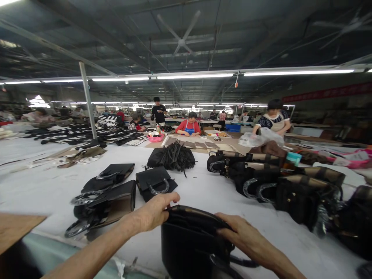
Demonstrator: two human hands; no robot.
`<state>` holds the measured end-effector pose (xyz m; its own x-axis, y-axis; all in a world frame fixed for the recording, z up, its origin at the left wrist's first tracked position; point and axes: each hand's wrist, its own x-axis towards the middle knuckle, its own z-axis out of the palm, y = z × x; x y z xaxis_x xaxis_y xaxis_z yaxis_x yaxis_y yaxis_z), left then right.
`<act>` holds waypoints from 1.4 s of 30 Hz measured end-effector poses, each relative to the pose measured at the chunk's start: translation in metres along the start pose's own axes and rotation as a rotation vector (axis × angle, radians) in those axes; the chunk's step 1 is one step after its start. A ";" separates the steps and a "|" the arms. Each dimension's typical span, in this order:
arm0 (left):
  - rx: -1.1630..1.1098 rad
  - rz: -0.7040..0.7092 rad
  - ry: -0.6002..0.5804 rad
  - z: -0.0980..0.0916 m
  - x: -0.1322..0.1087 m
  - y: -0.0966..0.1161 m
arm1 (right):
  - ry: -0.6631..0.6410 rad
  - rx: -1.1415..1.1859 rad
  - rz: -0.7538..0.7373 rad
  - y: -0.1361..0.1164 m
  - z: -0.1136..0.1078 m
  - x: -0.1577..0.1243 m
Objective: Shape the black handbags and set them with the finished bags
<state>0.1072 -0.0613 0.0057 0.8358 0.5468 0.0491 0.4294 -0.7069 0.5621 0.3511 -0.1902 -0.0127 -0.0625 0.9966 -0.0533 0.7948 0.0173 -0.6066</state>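
Observation:
A black handbag (188, 244) stands upright in front of me at the near side of the white table, its top facing me. My left hand (158, 209) grips the bag's top edge at the left corner, thumb and fingers closed around the rim. On the opposite corner, my right hand (234, 228) is also closed on the top edge. The handle (244, 261) hangs low on the near side. Just beyond my left hand lies another black bag (155, 180) with a plastic-wrapped handle.
Several black bags (109, 197) lie at left. A pile of black straps (174, 155) sits mid-table. More bags (296, 197) are lined up at right, near a teal-lidded jar (292, 159). Co-workers sit or stand across the table, one in a striped top (273, 120). A pole (88, 100) rises at left.

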 end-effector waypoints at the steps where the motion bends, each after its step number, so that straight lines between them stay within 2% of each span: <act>1: 0.038 0.066 0.021 -0.001 -0.002 0.003 | 0.000 -0.008 0.002 0.000 0.000 0.001; 3: 0.104 0.203 0.009 -0.004 -0.004 0.007 | 0.002 -0.021 0.004 0.000 -0.001 0.002; 5: 0.162 0.260 -0.040 -0.005 -0.005 0.007 | 0.012 -0.026 0.002 0.000 -0.001 0.002; 12: 0.351 0.201 -0.097 -0.009 0.004 0.010 | -0.004 0.033 0.000 -0.001 -0.002 0.000; 19: 0.484 0.188 -0.096 -0.005 0.028 0.013 | 0.089 -0.083 0.108 -0.005 0.004 0.001; 25: 0.385 0.171 -0.101 0.003 0.040 0.010 | 0.082 -0.099 0.109 -0.005 0.005 0.000; 31: 0.107 0.099 0.046 0.016 0.029 -0.003 | 0.057 -0.078 0.070 0.007 0.001 0.004; 42: -0.209 0.004 0.060 0.016 0.026 -0.012 | 0.108 -0.097 0.012 -0.002 0.005 0.005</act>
<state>0.1287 -0.0455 -0.0131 0.8127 0.5746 0.0970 0.3409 -0.6038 0.7206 0.3459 -0.1858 -0.0158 0.0084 0.9995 0.0291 0.8499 0.0082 -0.5269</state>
